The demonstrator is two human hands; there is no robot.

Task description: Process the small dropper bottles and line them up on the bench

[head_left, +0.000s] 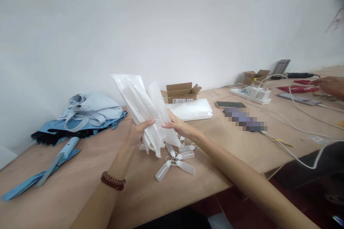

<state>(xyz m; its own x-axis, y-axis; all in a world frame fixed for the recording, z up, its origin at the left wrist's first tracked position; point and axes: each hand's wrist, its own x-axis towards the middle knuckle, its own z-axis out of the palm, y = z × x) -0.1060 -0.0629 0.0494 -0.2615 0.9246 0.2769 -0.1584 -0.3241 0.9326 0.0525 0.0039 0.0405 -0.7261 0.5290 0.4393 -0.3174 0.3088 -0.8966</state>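
Note:
A bundle of white translucent plastic bags (139,103) is held up above the wooden table by both hands. My left hand (138,132) is closed round the lower left of the bundle, thumb across its front. On the right side, my right hand (174,125) grips a bag with the thumb in front, its other fingers mostly hidden behind. Below them lie several small clear plastic bottles (185,166) with narrow white necks, fanned out on the tabletop. A flat stack of white plastic bags (196,109) rests behind my right hand.
At left lie a blue folded umbrella (71,146) and a pale cloth bag (91,109). Near the wall stands an open cardboard box (181,93). A phone (231,104), a power strip (249,94) and white cables spread rightward. Another person's hand (331,86) is at far right.

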